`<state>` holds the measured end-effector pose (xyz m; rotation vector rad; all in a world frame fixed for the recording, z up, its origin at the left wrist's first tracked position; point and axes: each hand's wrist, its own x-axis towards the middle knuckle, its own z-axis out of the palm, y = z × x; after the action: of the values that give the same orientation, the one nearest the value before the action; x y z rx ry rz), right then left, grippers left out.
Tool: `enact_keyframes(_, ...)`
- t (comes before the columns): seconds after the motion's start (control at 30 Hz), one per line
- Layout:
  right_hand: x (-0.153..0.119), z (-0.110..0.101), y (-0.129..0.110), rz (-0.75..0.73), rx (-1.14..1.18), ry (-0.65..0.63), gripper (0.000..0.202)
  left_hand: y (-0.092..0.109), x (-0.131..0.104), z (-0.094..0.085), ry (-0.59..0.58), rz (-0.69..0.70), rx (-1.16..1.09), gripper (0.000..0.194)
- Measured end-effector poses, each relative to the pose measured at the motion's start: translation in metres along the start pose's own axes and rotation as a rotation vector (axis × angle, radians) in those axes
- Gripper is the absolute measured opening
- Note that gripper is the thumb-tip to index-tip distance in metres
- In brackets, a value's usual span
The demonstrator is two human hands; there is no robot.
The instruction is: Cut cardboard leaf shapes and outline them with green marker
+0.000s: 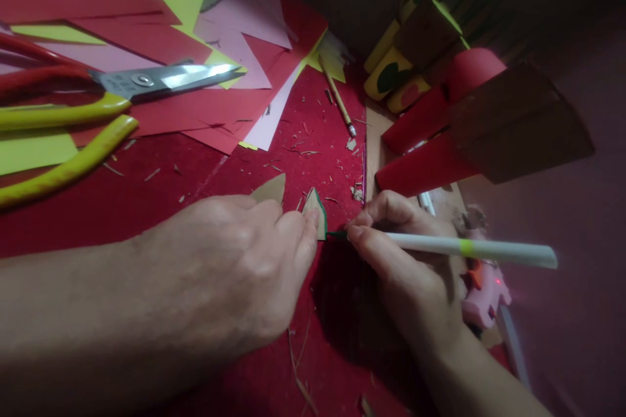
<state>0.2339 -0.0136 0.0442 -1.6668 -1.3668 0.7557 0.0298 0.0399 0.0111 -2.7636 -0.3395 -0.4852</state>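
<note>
The card leaf [321, 225] sits at the fingertips of the left hand [254, 254], above the red surface [195, 172], with its point toward the far side. The left hand is bent closed and grasps the leaf by one side; how much of the leaf lies beneath the fingers cannot be told. The right hand [415, 273] grips a white pen [430, 242] between thumb and fingers, close to its green tip, which meets the leaf near its lower right corner.

A green line follows the leaf's right edge. An even line calls for a firm hold on the leaf, a light touch of the tip and short, slow strokes along the rim. Pressing too hard could bend the thin card or let the tip slide off, and fingers near the line could smear it if it is wet.

Another brown card piece [274, 189] shows just beyond the left knuckles. Farther out are shavings, a pencil [337, 94], scissors [147, 81] on coloured paper [195, 107], and red tubes [423, 159] on the right.
</note>
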Motion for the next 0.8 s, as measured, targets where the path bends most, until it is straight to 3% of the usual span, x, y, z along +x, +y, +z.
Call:
enact_keyframes(0.27,0.0011,-0.001,-0.0004,-0.018,0.012,-0.021,0.017,-0.0009,0.0018,-0.0013,0.016,-0.002,0.015,0.031)
enact_keyframes(0.8,0.0003,0.0002,-0.0021,-0.033,-0.033,-0.016,0.013,0.0003,-0.0011,-0.0006,-0.014,0.015,0.05,0.045)
